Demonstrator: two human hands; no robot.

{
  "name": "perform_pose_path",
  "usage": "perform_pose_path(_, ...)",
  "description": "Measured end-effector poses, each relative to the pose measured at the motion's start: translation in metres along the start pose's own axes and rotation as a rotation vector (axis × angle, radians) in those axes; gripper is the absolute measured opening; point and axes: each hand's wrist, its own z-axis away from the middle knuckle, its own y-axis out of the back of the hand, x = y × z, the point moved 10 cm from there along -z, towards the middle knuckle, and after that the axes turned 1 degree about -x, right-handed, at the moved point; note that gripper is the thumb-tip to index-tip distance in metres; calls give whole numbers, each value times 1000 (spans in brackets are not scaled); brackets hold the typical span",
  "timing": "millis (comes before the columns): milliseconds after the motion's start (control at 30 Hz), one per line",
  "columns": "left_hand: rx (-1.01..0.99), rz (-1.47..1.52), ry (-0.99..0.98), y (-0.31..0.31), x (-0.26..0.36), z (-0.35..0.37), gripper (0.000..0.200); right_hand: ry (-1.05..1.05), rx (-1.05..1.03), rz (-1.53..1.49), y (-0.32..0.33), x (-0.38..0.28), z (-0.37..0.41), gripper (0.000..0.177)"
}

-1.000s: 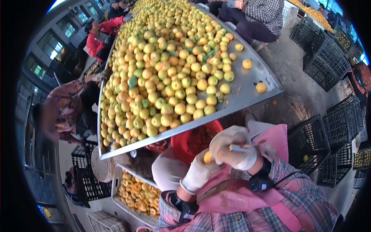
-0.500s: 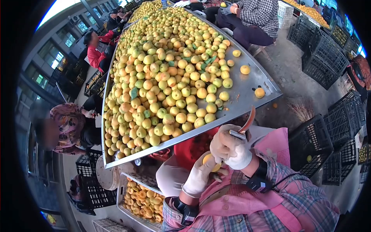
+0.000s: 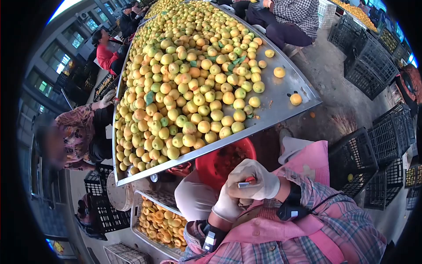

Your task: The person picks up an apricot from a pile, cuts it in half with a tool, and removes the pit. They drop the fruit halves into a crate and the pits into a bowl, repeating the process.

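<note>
My right hand (image 3: 258, 179), in a white glove, is closed round a small knife (image 3: 243, 185). Its metal end and a bit of red show at the fist; the blade is hidden. Just below, my gloved left hand (image 3: 227, 205) is closed and pressed against the right one. The apricot seen in it half a second ago is now covered by the hands. Under and behind them stands a red bucket (image 3: 203, 163) with dark scraps inside. A heap of whole apricots (image 3: 189, 88) covers much of the metal table (image 3: 277, 103) in front.
A pale crate (image 3: 135, 210) of halved apricots (image 3: 160, 222) sits at lower left, near a white lidded bucket (image 3: 118, 193). Black crates (image 3: 354, 160) stack up on the right. Co-workers sit along both table sides, one in a patterned top (image 3: 79, 132) at left.
My right hand has come down and left against my left hand, and the curved blade has gone out of sight. The apricot is now hidden. The left-side co-worker's hand has risen toward the table.
</note>
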Motion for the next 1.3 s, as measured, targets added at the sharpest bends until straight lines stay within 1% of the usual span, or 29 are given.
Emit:
perform_pose_path(33,78,148,44,4,-6,3,45,-35,16,-33,3,4,1,23)
perform_pose_path(67,95,235,205,2,-20,9,50,-12,56,-54,8,2,2,22)
perform_pose_path(100,98,240,213,3,-22,10,50,-20,57,-59,9,-1,3,22)
perform_pose_path(167,15,711,404,-12,-40,14,48,-218,125,-82,18,9,6,23)
perform_pose_path(200,-17,490,290,-10,-17,8,47,-122,130,-27,21,6,5,22)
perform_pose_path(233,-1,451,266,-9,-15,7,45,-233,162,-135,22,20,13,20)
perform_pose_path(333,34,318,233,-4,-19,7,45,-191,130,-221,20,17,14,22)
perform_pose_path(367,-2,229,146,-4,-12,5,46,-198,128,-225,18,17,14,22)
perform_pose_path(400,-38,138,56,-5,-4,2,48,-105,135,-112,19,8,12,22)
perform_pose_path(433,-34,140,58,-5,-6,2,48,-11,142,1,19,-3,12,21)
perform_pose_path(500,-58,24,-108,-7,8,2,50,-61,150,-55,20,0,15,20)
perform_pose_path(533,-54,24,-107,-7,10,3,50,-78,144,-86,20,1,15,19)
perform_pose_path(600,-83,307,225,-13,-17,8,51,-97,138,-118,22,4,17,19)
perform_pose_path(633,-81,309,227,-12,-16,8,51,-118,108,-177,21,11,18,19)
perform_pose_path(700,-84,544,506,-19,-39,16,47,-142,79,-237,20,22,22,18)
perform_pose_path(733,-83,545,507,-18,-40,17,47,-153,136,-296,25,27,24,21)
perform_pose_path(767,-130,517,426,-20,-34,15,44,-164,194,-354,29,31,26,24)
perform_pose_path(800,-175,488,345,-21,-26,13,41,-90,137,-367,26,22,20,29)
perform_pose_path(833,-174,489,347,-23,-23,13,41,-91,136,-369,24,23,20,29)
perform_pose_path(900,-130,282,58,-18,10,7,30,-105,137,-804,17,30,23,12)
perform_pose_path(933,-130,283,59,-17,12,7,30,-102,133,-813,15,26,21,24)
perform_pose_path(967,-148,279,86,-18,10,8,30,-103,133,-813,14,27,20,24)
perform_pose_path(1033,-167,277,114,-19,8,8,30,-70,134,-988,14,28,17,36)
perform_pose_path(1067,-156,240,123,-18,7,7,33,-66,139,-876,15,29,16,41)
perform_pose_path(1133,-146,203,133,-16,1,7,37,-60,157,-868,17,29,14,41)
perform_pose_path(1200,-88,202,81,-8,1,3,22,-43,167,-854,19,26,10,42)
perform_pose_path(1233,-90,195,69,-8,6,1,22,-38,306,-828,31,29,9,42)
perform_pose_path(1267,-26,269,133,-4,6,-1,21,-31,446,-801,43,30,11,43)
perform_pose_path(1300,40,345,197,1,4,-2,29,-74,537,-732,51,29,11,42)
